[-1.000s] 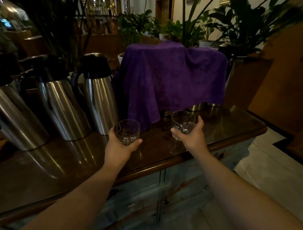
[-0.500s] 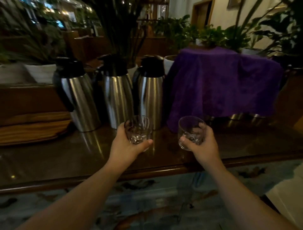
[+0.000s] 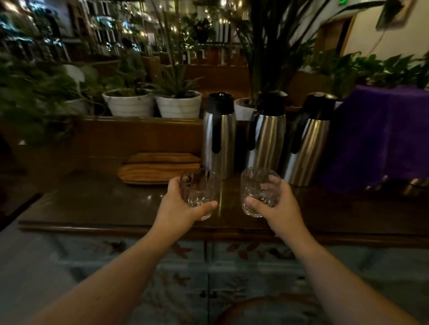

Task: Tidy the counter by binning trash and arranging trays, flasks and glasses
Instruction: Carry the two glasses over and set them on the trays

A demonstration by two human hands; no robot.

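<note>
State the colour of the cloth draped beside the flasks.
Purple cloth, right of the three steel flasks; head view.

Dim interior, lit mainly by small warm lights [image 3: 173, 29] scattered through the far background. A dark, glossy wooden counter [image 3: 92, 208] spans the foreground; its front is a pale cabinet [image 3: 130, 259] painted with leaf motifs. Behind the counter runs a wooden ledge [image 3: 139, 119] bearing white pots [image 3: 178, 105] with green plants [image 3: 34, 97]. A purple cloth [image 3: 383, 134] drapes something at right. Beyond it, a light wall [image 3: 371, 39] and a wooden door frame [image 3: 329, 34]. A green sign [image 3: 343, 2] glows at the top edge. The far room is blurred.
</note>
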